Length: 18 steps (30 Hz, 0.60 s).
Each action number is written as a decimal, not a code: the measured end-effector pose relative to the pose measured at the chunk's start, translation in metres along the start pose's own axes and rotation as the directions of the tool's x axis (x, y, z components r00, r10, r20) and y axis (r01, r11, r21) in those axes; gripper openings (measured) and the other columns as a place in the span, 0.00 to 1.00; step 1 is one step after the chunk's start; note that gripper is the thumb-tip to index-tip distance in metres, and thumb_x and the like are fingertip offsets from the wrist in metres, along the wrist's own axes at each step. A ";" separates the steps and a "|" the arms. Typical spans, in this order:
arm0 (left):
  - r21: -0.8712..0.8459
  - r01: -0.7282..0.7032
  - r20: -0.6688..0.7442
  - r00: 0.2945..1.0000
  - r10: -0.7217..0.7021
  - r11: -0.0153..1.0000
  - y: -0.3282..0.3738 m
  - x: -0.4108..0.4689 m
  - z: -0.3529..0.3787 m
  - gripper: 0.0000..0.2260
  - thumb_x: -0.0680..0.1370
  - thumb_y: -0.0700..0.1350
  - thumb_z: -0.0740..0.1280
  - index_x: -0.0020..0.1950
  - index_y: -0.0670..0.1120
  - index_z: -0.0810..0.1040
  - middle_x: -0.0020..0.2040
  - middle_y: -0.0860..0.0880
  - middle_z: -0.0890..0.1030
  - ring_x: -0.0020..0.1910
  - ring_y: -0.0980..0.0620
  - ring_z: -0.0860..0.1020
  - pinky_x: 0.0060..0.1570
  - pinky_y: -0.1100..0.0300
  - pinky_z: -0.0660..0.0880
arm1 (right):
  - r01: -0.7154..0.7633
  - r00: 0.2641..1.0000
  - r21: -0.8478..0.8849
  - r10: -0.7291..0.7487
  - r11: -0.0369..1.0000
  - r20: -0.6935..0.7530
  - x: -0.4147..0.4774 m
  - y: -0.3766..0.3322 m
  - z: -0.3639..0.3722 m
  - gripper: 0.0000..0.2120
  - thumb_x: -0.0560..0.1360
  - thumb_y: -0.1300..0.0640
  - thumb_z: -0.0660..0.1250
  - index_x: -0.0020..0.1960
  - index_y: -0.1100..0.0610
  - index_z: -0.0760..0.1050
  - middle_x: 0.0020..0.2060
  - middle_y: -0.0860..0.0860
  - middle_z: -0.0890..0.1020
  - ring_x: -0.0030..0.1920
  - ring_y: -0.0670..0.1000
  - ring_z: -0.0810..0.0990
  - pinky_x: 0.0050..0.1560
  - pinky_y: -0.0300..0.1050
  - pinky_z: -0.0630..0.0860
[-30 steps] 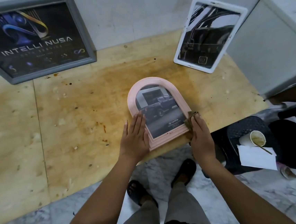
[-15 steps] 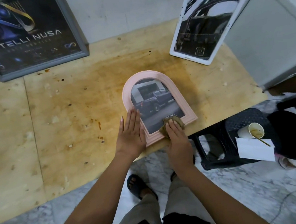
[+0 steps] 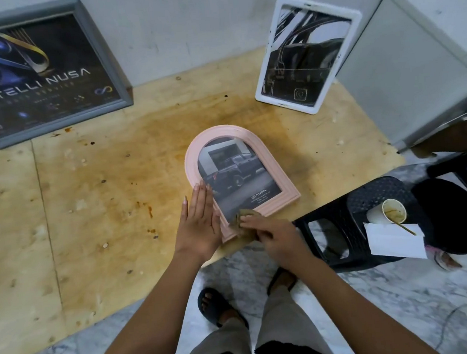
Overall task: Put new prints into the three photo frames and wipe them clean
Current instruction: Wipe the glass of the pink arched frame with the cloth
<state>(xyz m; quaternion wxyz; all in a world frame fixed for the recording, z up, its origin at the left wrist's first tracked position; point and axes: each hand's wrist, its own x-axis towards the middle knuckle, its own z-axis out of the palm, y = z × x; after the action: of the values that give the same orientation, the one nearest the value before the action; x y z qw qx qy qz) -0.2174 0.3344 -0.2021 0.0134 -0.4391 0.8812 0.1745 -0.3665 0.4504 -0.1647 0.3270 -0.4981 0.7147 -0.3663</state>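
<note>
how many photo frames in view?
3. Grey frame leans on the wall, far left. White frame leans on the wall, far right. Pink arched frame lies flat at the table's near edge, under the left hand and the right hand with a cloth. None seem hidden.

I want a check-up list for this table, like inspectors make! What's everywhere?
Surface: plywood table, stained brown, speckled.
Job's things: pink frame flat, truck print inside; grey frame and white frame lean against wall; cloth on pink frame.
Clutter: used paper cup and white paper on black stool.
Hands: left hand flat on pink frame; right hand holds cloth.
Cables: maybe one thin cord on marble floor.
Surroundings: pale cabinet beside table.
</note>
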 end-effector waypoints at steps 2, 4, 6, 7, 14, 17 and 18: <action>-0.017 -0.005 -0.005 1.000 0.005 1.000 0.000 0.000 -0.001 0.28 0.74 0.54 0.31 0.73 0.46 0.34 0.74 0.52 0.34 0.73 0.56 0.33 0.72 0.56 0.34 | -0.269 0.944 0.428 0.324 0.863 -0.058 0.014 -0.011 -0.013 0.20 0.73 0.74 0.58 0.54 0.56 0.81 0.50 0.55 0.83 0.43 0.40 0.81 0.45 0.32 0.77; -0.035 -0.004 -0.006 1.000 0.004 0.999 0.000 -0.001 -0.001 0.28 0.75 0.54 0.31 0.74 0.47 0.35 0.74 0.52 0.35 0.73 0.56 0.33 0.72 0.56 0.34 | -0.312 0.795 0.665 0.570 0.679 -0.209 0.024 -0.011 -0.026 0.20 0.74 0.73 0.58 0.55 0.55 0.80 0.47 0.57 0.83 0.44 0.50 0.81 0.45 0.40 0.80; -0.047 -0.001 -0.009 1.000 0.001 0.999 0.001 -0.001 -0.001 0.28 0.75 0.54 0.31 0.74 0.47 0.35 0.74 0.53 0.34 0.73 0.56 0.32 0.72 0.56 0.34 | -0.280 0.723 0.572 0.561 0.771 -0.403 0.029 -0.008 -0.035 0.18 0.76 0.70 0.58 0.57 0.55 0.80 0.50 0.54 0.83 0.49 0.52 0.80 0.51 0.44 0.77; -0.053 -0.001 -0.009 1.000 0.001 0.999 0.000 -0.001 -0.001 0.28 0.75 0.54 0.31 0.74 0.47 0.35 0.74 0.53 0.34 0.73 0.56 0.32 0.72 0.57 0.33 | -0.277 0.736 0.450 0.488 0.849 -0.468 0.030 -0.007 -0.037 0.17 0.76 0.69 0.59 0.58 0.56 0.79 0.52 0.53 0.83 0.52 0.50 0.79 0.54 0.40 0.75; -0.044 0.000 -0.049 0.999 -0.002 0.999 -0.001 -0.002 0.005 0.26 0.77 0.53 0.33 0.74 0.47 0.36 0.75 0.52 0.35 0.74 0.54 0.35 0.72 0.58 0.33 | -0.179 0.956 -0.348 0.080 0.920 -0.282 0.022 0.009 -0.004 0.22 0.70 0.67 0.56 0.62 0.61 0.77 0.62 0.55 0.78 0.66 0.55 0.72 0.62 0.52 0.73; -0.048 0.001 -0.067 0.998 -0.004 0.999 -0.001 -0.001 0.006 0.27 0.77 0.53 0.34 0.75 0.46 0.37 0.75 0.52 0.36 0.75 0.53 0.36 0.72 0.57 0.34 | -0.159 0.956 -0.421 0.032 0.893 -0.292 0.019 0.010 0.010 0.23 0.67 0.68 0.58 0.59 0.63 0.78 0.59 0.58 0.80 0.62 0.59 0.76 0.55 0.56 0.78; -0.050 0.003 -0.070 0.998 -0.006 0.999 -0.001 -0.001 0.007 0.27 0.77 0.53 0.34 0.75 0.46 0.38 0.76 0.51 0.37 0.75 0.53 0.37 0.72 0.57 0.35 | -0.134 0.960 -0.438 0.006 0.889 -0.280 0.017 0.009 0.014 0.23 0.66 0.69 0.58 0.59 0.63 0.78 0.58 0.58 0.80 0.61 0.59 0.77 0.55 0.57 0.78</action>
<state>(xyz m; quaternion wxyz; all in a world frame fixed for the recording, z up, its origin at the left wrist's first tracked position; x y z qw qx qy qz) -0.2167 0.3367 -0.2086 -0.0280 -0.4470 0.8756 0.1811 -0.3645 0.4335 -0.1812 0.1140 -0.4793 0.8359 -0.2422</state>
